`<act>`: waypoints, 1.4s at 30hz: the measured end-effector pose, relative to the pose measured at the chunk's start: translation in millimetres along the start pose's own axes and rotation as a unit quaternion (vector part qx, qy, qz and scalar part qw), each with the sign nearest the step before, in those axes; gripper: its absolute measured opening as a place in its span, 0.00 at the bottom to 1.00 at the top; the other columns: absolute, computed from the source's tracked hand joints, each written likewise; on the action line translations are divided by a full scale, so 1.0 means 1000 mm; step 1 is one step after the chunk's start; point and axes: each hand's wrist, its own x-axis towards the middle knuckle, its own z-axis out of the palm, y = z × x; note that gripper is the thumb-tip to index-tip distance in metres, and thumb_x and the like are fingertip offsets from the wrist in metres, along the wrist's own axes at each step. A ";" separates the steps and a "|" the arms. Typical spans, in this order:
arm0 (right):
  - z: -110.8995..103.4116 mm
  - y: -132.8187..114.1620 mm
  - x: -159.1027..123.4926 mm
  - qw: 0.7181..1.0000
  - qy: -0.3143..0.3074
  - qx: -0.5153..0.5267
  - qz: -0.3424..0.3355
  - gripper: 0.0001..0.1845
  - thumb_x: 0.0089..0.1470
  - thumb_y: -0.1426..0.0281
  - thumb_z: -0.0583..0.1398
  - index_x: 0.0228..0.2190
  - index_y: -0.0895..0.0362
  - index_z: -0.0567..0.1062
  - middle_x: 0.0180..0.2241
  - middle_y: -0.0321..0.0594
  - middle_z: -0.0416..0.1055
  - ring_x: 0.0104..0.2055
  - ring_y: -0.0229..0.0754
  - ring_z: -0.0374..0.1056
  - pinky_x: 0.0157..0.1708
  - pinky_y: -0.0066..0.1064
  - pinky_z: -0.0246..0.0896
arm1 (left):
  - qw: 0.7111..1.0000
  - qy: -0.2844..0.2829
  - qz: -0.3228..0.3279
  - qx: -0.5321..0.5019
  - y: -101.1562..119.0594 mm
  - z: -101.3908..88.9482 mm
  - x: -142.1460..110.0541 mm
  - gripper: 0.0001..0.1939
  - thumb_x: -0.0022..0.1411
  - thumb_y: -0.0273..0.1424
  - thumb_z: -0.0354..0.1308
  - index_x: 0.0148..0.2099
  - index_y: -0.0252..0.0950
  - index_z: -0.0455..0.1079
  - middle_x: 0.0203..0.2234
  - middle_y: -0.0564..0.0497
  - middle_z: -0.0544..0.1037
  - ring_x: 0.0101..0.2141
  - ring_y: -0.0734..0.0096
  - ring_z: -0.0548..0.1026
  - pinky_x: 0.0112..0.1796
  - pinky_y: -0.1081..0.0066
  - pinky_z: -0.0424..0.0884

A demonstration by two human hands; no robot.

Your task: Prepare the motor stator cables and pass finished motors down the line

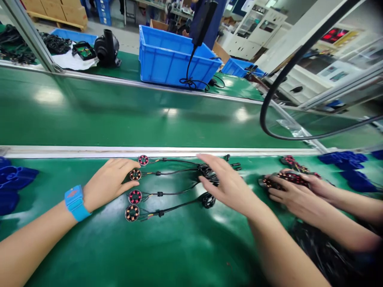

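Several round motor stators with copper windings, some with red parts, lie in a column on the green mat, each wired to a black cable running right. My left hand (109, 181), with a blue wristband (77, 202), has thumb and index finger around the second stator (135, 174) from the top. Just above it is the top stator (143, 160); below lie a reddish stator (135, 196) and the nearest stator (132, 213). My right hand (229, 185) is open, fingers stretched over the coiled cables (208, 200); whether it touches them I cannot tell.
At right, a co-worker's hands (287, 189) hold a cluster of stators. Blue plastic parts (18, 177) lie at far left, more blue parts (344, 161) at far right. A white rail (89, 152) borders the green conveyor belt. A black cable loop (265, 107) hangs upper right; a blue crate (176, 59) stands beyond.
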 end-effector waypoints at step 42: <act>0.040 -0.040 0.099 0.984 -0.061 0.163 -0.044 0.31 0.53 0.75 0.69 0.57 0.54 0.69 0.55 0.44 0.73 0.56 0.52 0.68 0.57 0.48 0.63 | 0.988 0.028 -0.054 -0.145 -0.010 -0.001 0.044 0.30 0.64 0.41 0.64 0.62 0.40 0.57 0.56 0.45 0.74 0.56 0.58 0.74 0.57 0.55 0.71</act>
